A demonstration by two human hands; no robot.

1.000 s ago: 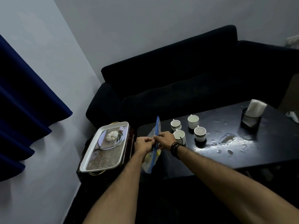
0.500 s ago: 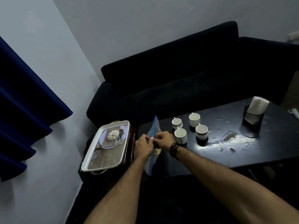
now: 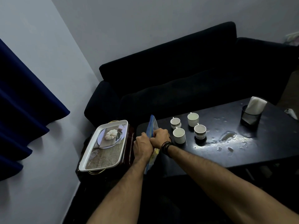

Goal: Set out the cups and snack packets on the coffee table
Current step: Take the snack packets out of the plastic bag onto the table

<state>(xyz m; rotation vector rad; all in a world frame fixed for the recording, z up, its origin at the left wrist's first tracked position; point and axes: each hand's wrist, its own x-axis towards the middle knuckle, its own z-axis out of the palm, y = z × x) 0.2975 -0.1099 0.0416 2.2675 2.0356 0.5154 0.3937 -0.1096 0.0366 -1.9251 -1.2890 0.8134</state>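
Your cups are done: four cups [image 3: 187, 126] already stand on the coffee table [image 3: 258, 152], just beyond your right fingers. The packets are what's left. Your left hand [image 3: 143, 145] and right hand [image 3: 160, 136] both have fingers curled tight on one snack packet [image 3: 151, 126], held edge-up between them at the table's near corner; probably you're tearing it open, though the dim light hides the seam.

You have four white cups on the bench: one [image 3: 175, 122], a second [image 3: 193, 119], a third [image 3: 179, 135] and a fourth [image 3: 200, 131]; one blue snack packet [image 3: 151, 126]; one white tray [image 3: 106, 145]; one black mesh holder [image 3: 250, 116] with a napkin; two hands, left [image 3: 143, 147] and right [image 3: 160, 136]; one sofa [image 3: 186, 78].
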